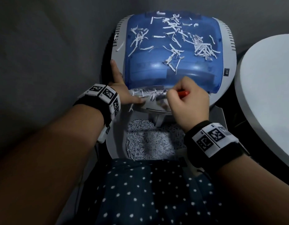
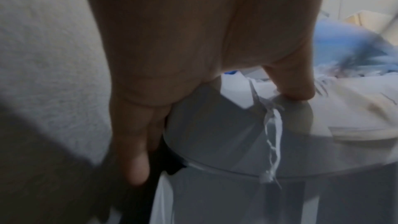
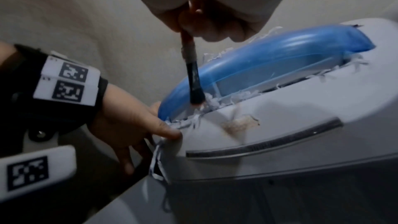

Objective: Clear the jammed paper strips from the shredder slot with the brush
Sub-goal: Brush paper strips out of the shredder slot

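The shredder (image 1: 228, 51) has a white body and a blue see-through cover (image 1: 156, 67) strewn with loose paper strips. Jammed strips (image 1: 150, 93) bunch in the slot along the cover's near edge. My right hand (image 1: 187, 98) grips the brush (image 1: 183, 93) by its orange handle. In the right wrist view the brush (image 3: 192, 74) points down, its bristles in the jammed strips (image 3: 241, 95) at the slot's left part. My left hand (image 1: 122, 93) rests on the shredder's left front corner, its thumb (image 2: 295, 88) on the top and its fingers down the side.
Below the shredder head an open bin (image 1: 150, 140) holds a heap of shredded paper. A round white table (image 1: 270, 95) stands close on the right, a grey wall (image 1: 43, 46) on the left. A strip (image 2: 273, 134) dangles over the front corner.
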`<action>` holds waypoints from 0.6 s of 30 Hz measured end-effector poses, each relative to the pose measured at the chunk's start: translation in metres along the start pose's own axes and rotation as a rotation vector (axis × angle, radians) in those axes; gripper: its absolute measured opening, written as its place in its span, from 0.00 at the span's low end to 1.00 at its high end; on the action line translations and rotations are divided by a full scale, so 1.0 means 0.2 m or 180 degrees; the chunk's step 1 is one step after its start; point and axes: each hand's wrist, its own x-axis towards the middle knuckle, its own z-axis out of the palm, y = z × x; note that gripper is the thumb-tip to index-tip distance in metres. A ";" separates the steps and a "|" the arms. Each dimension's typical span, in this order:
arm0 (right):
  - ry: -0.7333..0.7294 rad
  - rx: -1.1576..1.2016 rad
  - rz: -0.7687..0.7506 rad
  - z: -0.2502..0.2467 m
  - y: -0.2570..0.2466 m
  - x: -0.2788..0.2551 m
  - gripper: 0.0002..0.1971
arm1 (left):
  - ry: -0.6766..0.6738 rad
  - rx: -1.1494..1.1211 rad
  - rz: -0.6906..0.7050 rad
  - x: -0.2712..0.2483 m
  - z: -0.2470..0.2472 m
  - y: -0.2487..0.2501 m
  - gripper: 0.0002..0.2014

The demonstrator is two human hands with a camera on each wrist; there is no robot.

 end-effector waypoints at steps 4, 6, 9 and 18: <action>-0.0745 -0.0172 -0.0331 0.05 -0.01 -0.01 0.04 | 0.0050 0.0187 -0.0134 -0.04 -0.01 0.03 0.82; -0.0834 -0.0592 -0.0243 0.04 0.01 0.00 0.04 | 0.0062 0.0245 -0.0125 -0.06 -0.01 0.04 0.83; -0.0084 -0.0512 -0.0070 -0.01 0.02 0.00 0.07 | 0.0001 0.0244 -0.0093 -0.05 -0.01 0.04 0.82; -0.0083 -0.0320 0.0255 -0.08 0.05 0.02 0.06 | -0.0088 0.0000 0.0075 -0.01 -0.01 0.01 0.80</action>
